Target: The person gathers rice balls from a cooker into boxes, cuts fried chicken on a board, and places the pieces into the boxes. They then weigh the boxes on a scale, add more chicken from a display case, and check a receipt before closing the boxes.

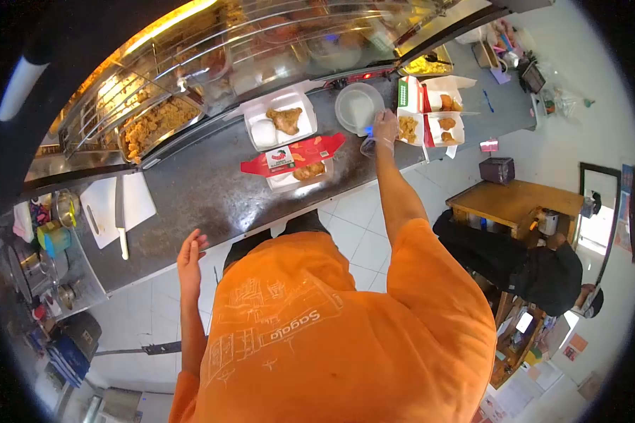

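My right hand pinches a clear plastic cup at the rim, beside the open chicken box on the surface. It looks light, thin and crushable, so a gentle rim grip suits; my left hand hangs open, empty.

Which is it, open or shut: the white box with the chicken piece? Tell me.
Open. The white box has its lid back, and the chicken piece and a white mound lie uncovered.

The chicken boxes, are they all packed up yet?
Not yet. Several boxes already hold fried chicken: the white box with chicken and rice, the red box, and the far boxes. All stand open, so closing is left. The right hand reaches between the round lid and those boxes; the left hand hangs free.
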Motion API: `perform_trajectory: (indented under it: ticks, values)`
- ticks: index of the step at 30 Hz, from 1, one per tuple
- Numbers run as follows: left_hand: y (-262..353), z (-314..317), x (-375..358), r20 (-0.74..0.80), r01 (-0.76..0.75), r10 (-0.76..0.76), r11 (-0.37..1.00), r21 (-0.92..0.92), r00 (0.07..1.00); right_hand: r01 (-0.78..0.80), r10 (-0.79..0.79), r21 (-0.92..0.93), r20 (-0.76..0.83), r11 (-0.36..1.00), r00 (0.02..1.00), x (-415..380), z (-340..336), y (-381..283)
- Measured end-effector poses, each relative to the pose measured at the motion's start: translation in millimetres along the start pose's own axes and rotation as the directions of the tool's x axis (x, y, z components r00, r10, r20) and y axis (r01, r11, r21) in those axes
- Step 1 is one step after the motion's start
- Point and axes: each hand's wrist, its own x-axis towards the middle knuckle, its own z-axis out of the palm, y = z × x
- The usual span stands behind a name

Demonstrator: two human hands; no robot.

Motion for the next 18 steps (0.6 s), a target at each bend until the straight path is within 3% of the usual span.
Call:
perform_trajectory:
  ticks: [2,5,8,9,11,15,17,18]
  values:
    - [3.1,23.9,-3.0,0.014,0.009,-0.009,1.000,0.007,1.000,0.171,-0.173,0.189,-0.008,0.967,0.985,-7.5,6.4,8.6]
    - [11.8,62.7,-2.0,0.044,0.023,-0.023,1.000,0.005,0.999,0.204,-0.229,0.300,0.052,0.932,0.972,-11.6,4.7,18.5]
    - [14.0,95.5,6.0,0.074,0.015,-0.015,1.000,0.006,0.997,0.101,-0.149,0.423,0.081,0.901,0.986,-13.1,-5.9,32.2]
    - [13.1,104.0,8.6,0.069,-0.006,0.006,1.000,0.003,0.998,0.090,-0.145,0.415,0.104,0.905,0.984,-12.0,-16.1,28.7]
    - [14.0,119.2,4.3,0.068,0.014,-0.015,1.000,0.011,0.998,-0.117,0.027,0.433,0.210,0.894,0.977,-16.0,-45.5,22.3]
    - [22.0,140.1,-3.2,0.041,-0.022,0.022,1.000,0.000,0.999,-0.162,0.016,0.394,0.348,0.905,0.937,-3.1,-49.8,33.8]
    - [18.1,143.2,-8.5,0.027,-0.005,0.005,1.000,0.002,1.000,0.053,-0.144,0.355,0.237,0.933,0.961,-9.3,-32.0,38.1]
    - [17.3,143.6,-10.3,0.022,0.000,0.000,1.000,0.002,1.000,0.042,-0.135,0.354,0.242,0.934,0.961,-16.4,-34.5,29.3]
